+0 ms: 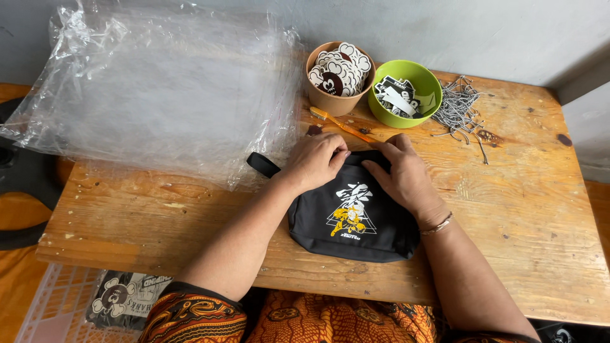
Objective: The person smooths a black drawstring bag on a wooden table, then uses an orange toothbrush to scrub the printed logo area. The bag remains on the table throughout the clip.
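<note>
I see black pouch (352,213) in middle of frame, flat on wooden table (521,209). My left hand (316,160) pinches its top edge, fingers together. My right hand (406,174) presses down, fingers curled on pouch, keeps it from sliding. Brown cup (330,101), green bowl (422,114) wait near top, easy reach.

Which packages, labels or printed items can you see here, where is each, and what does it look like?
Plastic bags: clear stack, table's far left.
Stickers: white and black die-cut shapes, in the brown cup.
Tags: black and white cards, in the green bowl.
Pouch: black, white and yellow print, under both hands, left hand and right hand at its top edge.
Packet: dark, white cartoon print, in the crate below the table.
</note>
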